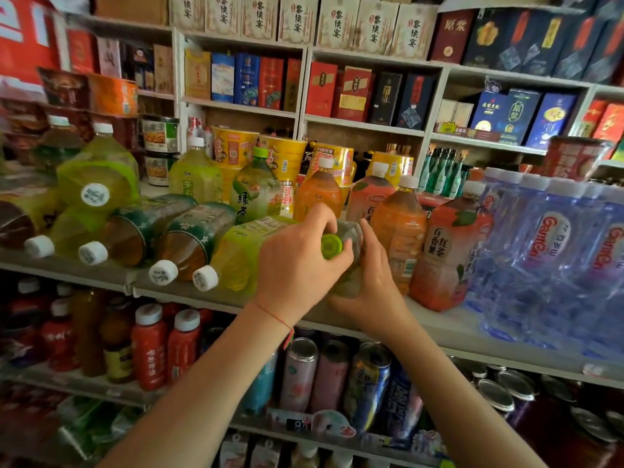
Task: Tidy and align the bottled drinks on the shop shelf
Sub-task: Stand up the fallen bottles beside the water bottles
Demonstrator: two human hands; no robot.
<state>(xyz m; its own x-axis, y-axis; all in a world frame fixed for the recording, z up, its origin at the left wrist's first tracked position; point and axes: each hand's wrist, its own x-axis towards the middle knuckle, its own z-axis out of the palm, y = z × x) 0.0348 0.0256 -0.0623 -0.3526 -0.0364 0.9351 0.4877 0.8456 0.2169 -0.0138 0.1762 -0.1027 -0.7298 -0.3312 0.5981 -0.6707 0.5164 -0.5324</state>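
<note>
Bottle (pixel 347 258) w/ green cap mostly hidden by both hands' fingers (pixel 332 224).

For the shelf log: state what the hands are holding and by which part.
Both hands hold one green-capped bottle, lying with its cap toward the camera. The left hand grips the neck end beside the cap; the right hand grips the body from the right and below.
</note>
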